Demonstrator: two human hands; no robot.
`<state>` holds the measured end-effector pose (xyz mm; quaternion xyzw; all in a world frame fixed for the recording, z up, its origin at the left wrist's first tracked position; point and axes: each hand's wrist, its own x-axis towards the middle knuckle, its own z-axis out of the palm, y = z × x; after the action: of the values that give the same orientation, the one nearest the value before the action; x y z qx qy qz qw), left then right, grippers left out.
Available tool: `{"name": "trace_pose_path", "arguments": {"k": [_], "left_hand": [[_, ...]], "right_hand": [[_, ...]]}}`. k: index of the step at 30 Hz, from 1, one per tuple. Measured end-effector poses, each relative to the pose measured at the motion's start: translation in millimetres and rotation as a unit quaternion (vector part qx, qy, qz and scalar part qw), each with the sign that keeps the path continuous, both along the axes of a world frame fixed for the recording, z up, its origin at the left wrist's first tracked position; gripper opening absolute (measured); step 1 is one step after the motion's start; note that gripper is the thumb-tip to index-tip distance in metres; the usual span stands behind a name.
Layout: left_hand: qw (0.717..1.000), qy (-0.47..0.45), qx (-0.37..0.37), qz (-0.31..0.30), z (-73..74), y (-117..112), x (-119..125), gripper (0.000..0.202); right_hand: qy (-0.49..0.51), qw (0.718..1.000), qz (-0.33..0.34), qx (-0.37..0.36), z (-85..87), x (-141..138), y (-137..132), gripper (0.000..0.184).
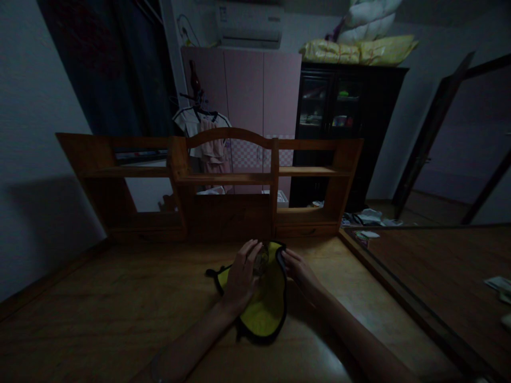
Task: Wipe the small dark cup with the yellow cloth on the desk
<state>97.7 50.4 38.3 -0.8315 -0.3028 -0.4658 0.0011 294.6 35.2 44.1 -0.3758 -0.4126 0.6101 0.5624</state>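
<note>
A yellow cloth (265,314) with a black border lies partly spread on the wooden bed-like surface, its upper right part lifted. On it rests a small, round, see-through object (261,261) that looks like a glass; the dim light hides its exact kind. My left hand (242,274) curves around the left side of this glass-like object, fingers together. At the cloth's upper right edge, my right hand (295,268) pinches the black border between thumb and fingers. The cloth's left corner, with a black loop, sticks out beyond my left wrist.
A wooden shelf unit (227,179) with small drawers stands along the far edge. A raised wooden rail (383,276) borders the right side, with a white wall (35,213) at left. Beyond are a pink wardrobe (243,90), a dark cabinet (369,117) and an open door (433,127).
</note>
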Motion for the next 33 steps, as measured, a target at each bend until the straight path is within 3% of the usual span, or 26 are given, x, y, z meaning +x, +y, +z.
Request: {"name": "trace_pose_path", "arguments": {"k": [8, 12, 23, 33], "left_hand": [[1.0, -0.018, 0.007, -0.02, -3.0, 3.0, 1.1, 0.064], [1.0, -0.016, 0.005, -0.012, -2.7, 2.6, 2.0, 0.059], [0.999, -0.031, -0.001, 0.008, -5.1, 4.3, 3.6, 0.068], [0.992, -0.068, -0.094, 0.05, 6.1, -1.6, 7.2, 0.077]], "right_hand": [[0.004, 1.0, 0.008, 0.001, -9.7, 3.0, 7.7, 0.03], [0.009, 1.0, 0.011, 0.002, -13.0, 3.0, 8.2, 0.03], [-0.016, 1.0, 0.027, -0.002, -13.2, 3.8, 7.6, 0.031], [-0.001, 1.0, 0.024, -0.011, -19.4, 6.3, 12.4, 0.029]]}}
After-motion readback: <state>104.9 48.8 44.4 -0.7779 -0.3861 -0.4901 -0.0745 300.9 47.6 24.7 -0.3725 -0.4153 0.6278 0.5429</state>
